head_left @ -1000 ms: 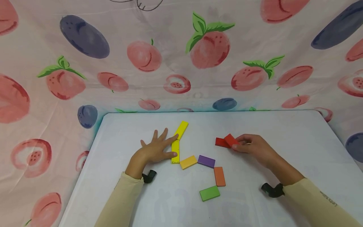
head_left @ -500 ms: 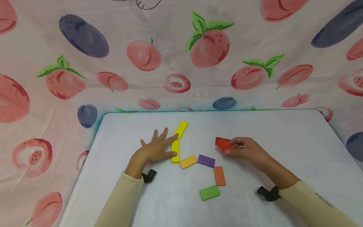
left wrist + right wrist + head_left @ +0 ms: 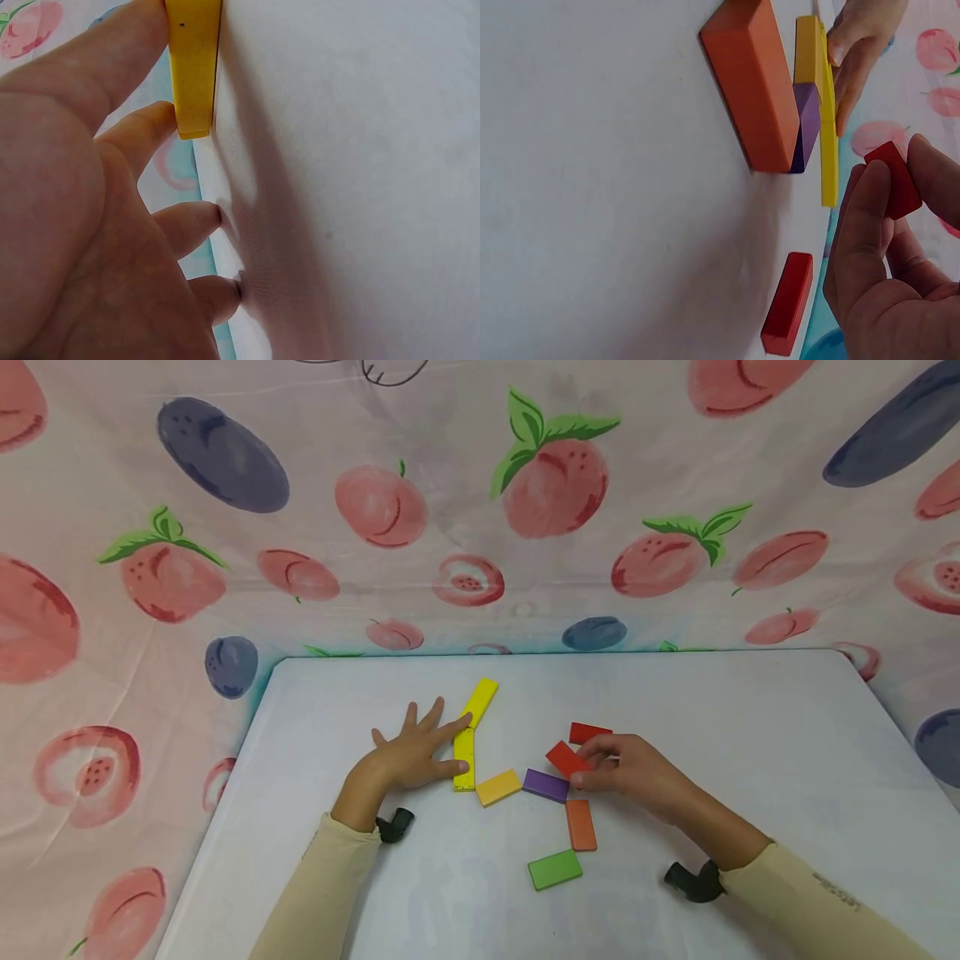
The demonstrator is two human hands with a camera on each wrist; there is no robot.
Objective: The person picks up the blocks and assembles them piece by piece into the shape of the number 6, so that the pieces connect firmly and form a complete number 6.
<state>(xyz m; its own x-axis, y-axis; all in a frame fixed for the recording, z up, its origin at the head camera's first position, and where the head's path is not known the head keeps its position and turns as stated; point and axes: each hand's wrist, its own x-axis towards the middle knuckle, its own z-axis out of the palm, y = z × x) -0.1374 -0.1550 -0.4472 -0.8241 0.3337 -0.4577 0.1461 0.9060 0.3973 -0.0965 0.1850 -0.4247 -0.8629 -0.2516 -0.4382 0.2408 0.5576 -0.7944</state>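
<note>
Fingers of the left hand are spread, thumb on the lower yellow block, forefinger at its join with the upper yellow block; those of the right hand pinch a red block.

Largest first: fruit-print cloth behind, white table in front, both unchanged. Left arm same spot, still steadying the yellows. Right arm is the main change: over the last second it has come leftward and nearer the person.

Blocks on the table: the bent row matches the earlier views, running roughly end to end from the yellows through an amber block, a purple block, an orange block and a green block.

Held red was overlapping the loose red block in the head view; now there's a gap, and its near corner is just beside purple's right end. Meaning: the two reds read as separate, held one not released yet. Height over the table and any contact with purple: can't tell from this angle.
</note>
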